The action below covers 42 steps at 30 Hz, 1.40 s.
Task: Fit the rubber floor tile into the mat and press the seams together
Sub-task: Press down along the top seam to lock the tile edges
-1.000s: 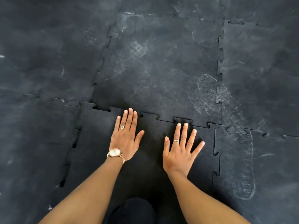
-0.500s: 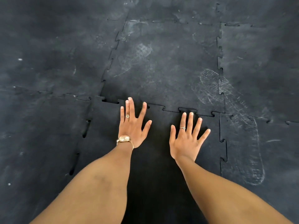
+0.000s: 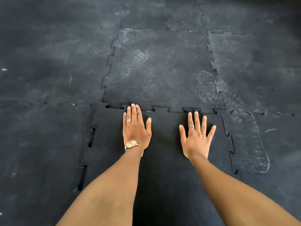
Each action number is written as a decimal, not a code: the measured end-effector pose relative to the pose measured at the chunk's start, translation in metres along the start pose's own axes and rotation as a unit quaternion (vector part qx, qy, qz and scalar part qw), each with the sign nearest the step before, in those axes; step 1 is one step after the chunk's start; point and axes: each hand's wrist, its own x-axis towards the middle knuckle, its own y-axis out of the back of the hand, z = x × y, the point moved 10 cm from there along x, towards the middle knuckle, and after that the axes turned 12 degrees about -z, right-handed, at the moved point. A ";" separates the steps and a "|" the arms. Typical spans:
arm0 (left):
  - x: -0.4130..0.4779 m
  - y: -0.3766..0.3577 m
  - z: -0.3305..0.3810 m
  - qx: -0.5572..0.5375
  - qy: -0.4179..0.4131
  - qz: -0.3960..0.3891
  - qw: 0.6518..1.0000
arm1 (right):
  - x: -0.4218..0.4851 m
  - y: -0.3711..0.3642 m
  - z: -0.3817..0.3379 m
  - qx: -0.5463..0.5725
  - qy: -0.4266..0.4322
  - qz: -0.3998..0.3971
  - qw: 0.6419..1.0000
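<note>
A clean black rubber tile (image 3: 164, 144) with jigsaw edges lies in the gap of the dusty dark mat (image 3: 159, 70). My left hand (image 3: 136, 128), with a watch and a ring, rests flat on the tile, its fingertips touching the far seam (image 3: 175, 110). My right hand (image 3: 197, 136) lies flat with fingers spread, just short of that seam. Small dark gaps show along the tile's left seam (image 3: 90, 137) and at the far left corner. The right seam (image 3: 231, 144) looks closer.
Neighbouring mat tiles surround the spot on all sides, marked with pale dusty shoe prints (image 3: 254, 144) at the right and a fainter shoe print (image 3: 138, 59) ahead. My forearms cover the near middle of the tile.
Both hands have slid forward on the tile toward the far seam, the left now reaching it. The notches in the far seam look narrower than before.
</note>
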 end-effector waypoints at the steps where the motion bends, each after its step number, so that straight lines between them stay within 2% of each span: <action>1: 0.001 0.000 0.000 -0.004 0.000 0.001 1.000 | 0.000 0.000 0.000 -0.003 -0.002 -0.001 1.000; 5: 0.006 0.000 0.000 0.003 -0.001 -0.006 1.000 | 0.001 -0.003 0.000 -0.012 -0.012 -0.019 1.000; 9: 0.010 0.005 0.000 0.014 -0.006 -0.002 1.000 | 0.005 0.006 -0.021 0.059 -0.061 -0.009 0.996; 14: 0.015 0.013 -0.002 -0.028 -0.033 0.042 0.998 | 0.005 -0.002 -0.116 0.043 0.109 -0.005 0.993; 19: 0.016 0.010 -0.004 -0.031 -0.029 0.040 0.998 | 0.009 -0.008 -0.117 0.021 0.121 0.010 0.992; 27: 0.019 0.005 -0.003 0.038 0.008 -0.001 0.999 | 0.010 -0.012 -0.123 0.010 0.133 0.000 0.991; 34: 0.021 0.002 -0.009 0.018 0.012 -0.034 0.999 | 0.014 0.002 -0.125 0.023 0.135 0.024 0.990; 38: 0.026 0.007 -0.009 0.016 -0.024 -0.069 0.997 | 0.013 0.007 -0.123 0.038 0.136 0.039 0.989; 40: 0.026 0.016 -0.015 0.017 -0.068 -0.065 0.995 | 0.010 0.008 -0.123 0.042 0.143 0.050 0.988; 42: 0.033 0.019 -0.026 0.020 -0.123 -0.106 0.987 | 0.013 0.009 -0.123 0.052 0.144 0.059 0.986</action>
